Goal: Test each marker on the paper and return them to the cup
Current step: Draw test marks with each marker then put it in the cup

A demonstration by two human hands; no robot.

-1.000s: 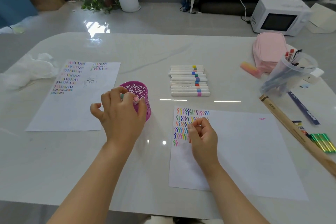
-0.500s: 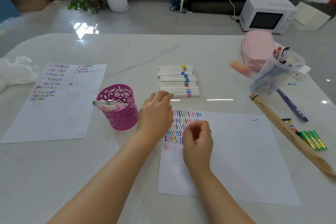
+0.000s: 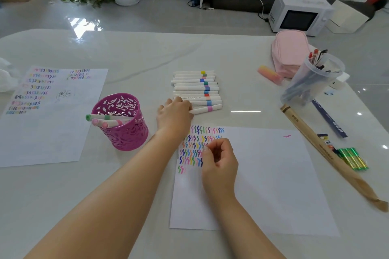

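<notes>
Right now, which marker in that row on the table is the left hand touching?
The left hand touches the nearest marker, the one with the pink band at the row's front edge. It sits skewed; the others lie parallel behind it.

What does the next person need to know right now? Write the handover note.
Left hand: fingers closing on the nearest marker of the row, not lifted yet.
Right hand: curled, resting on the test paper by the squiggles; holding nothing visible.
Done: a few tested markers lie in the purple cup.
Left: test the markers in the row, then cup them.
</notes>
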